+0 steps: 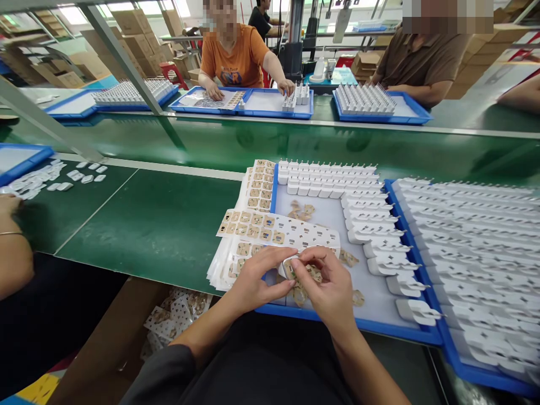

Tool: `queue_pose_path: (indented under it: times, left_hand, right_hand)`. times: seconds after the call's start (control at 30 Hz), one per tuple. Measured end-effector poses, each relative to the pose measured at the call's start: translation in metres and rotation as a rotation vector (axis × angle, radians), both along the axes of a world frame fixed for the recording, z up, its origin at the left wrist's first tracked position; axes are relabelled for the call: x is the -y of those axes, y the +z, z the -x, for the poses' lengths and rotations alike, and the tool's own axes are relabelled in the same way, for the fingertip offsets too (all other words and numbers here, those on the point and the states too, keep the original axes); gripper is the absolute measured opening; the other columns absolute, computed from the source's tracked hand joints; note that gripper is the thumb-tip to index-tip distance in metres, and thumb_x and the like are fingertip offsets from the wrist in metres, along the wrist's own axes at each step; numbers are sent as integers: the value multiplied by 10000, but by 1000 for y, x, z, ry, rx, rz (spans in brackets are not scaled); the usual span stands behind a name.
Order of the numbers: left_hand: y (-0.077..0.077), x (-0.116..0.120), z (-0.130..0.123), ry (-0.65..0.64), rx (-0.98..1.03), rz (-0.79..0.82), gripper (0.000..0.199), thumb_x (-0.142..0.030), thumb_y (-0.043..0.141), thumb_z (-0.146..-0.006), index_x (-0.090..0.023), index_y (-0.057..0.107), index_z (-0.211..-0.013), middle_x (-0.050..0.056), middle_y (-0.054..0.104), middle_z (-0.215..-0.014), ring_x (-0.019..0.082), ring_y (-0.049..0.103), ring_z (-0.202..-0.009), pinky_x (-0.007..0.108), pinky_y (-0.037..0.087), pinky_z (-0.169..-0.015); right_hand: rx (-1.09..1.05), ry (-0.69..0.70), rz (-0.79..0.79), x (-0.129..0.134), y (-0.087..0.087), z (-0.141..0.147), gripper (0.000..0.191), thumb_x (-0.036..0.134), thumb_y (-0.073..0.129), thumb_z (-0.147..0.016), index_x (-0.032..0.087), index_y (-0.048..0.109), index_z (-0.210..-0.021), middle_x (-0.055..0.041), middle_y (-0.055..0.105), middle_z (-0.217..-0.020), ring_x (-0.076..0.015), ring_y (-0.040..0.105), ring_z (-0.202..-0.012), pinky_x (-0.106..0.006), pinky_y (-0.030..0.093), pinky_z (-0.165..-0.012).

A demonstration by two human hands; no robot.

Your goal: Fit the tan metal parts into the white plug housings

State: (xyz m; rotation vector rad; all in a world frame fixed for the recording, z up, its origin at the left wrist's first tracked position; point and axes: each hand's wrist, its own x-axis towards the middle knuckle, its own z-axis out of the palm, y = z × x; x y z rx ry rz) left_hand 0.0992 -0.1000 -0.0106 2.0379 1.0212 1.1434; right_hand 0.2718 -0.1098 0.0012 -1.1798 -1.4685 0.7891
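My left hand point(261, 278) grips a small white plastic part point(284, 269) between thumb and fingers above the near edge of a tray. The fingers of my right hand point(329, 284) are pinched against the part's upper face, where a tan sticker partly shows; the fingertips hide the rest. A sheet of tan stickers point(310, 232), with bare white backing on its right half, lies just beyond both hands across the tray's left side. Crumpled tan paper scraps point(301, 211) lie in the tray and around my right hand. Rows of white plastic housings point(375, 233) with thin protruding ends line the tray's back and right.
The blue tray point(316, 315) abuts a second tray of white housings point(476, 253) on the right. More sticker sheets point(221, 267) are stacked left. Below stands a carton point(113, 337) of used sheets. Loose white pieces point(76, 175) lie near a neighbour's arm point(14, 253). Co-workers sit opposite.
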Motion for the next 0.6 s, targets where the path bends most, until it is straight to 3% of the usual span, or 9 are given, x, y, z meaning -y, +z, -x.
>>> queue_pose_path:
  times: [0.17, 0.27, 0.4, 0.5, 0.6]
  left_hand:
    - [-1, -1, 1, -1, -6, -56, 488, -235, 725, -862, -239, 612, -1336, 106, 734, -1218, 257, 701, -1114, 390, 569, -980]
    - [-4, -1, 1, -7, 16, -92, 498, -221, 727, -872, -237, 600, -1353, 106, 734, -1224, 250, 703, -1122, 387, 579, -977]
    - [-7, 0, 0, 28, 84, -76, 490, -219, 726, -882, -250, 598, -1355, 98, 731, -1242, 242, 700, -1153, 379, 579, -998]
    - [-9, 0, -2, 46, 142, -76, 477, -226, 761, -862, -249, 615, -1316, 91, 737, -1227, 227, 709, -1141, 353, 585, -993]
    - [-10, 1, -4, 26, 175, -137, 472, -242, 790, -844, -238, 627, -1287, 101, 732, -1237, 228, 705, -1152, 362, 581, -1005]
  right_hand:
    - [216, -39, -195, -2, 4, 3, 83, 197, 656, -924, 241, 597, -887, -3, 633, -787, -170, 621, -716, -327, 540, -681]
    - [297, -68, -316, -5, 4, 2, 125, 199, 692, -902, 235, 624, -1001, -37, 648, -900, -197, 637, -828, -346, 565, -723]
    - [145, 52, -96, -5, 1, -4, 348, 291, 773, -830, 253, 633, -1145, -92, 606, -1159, -227, 647, -999, -323, 603, -709]
    - [-90, 181, 96, -4, -5, -4, 213, 306, 755, -843, 278, 671, -1037, -69, 612, -1164, -228, 652, -1058, -301, 598, -714]
    - [-335, 207, 149, -4, -12, -2, 113, 303, 742, -865, 291, 709, -973, -52, 618, -1137, -215, 659, -1038, -288, 581, -705]
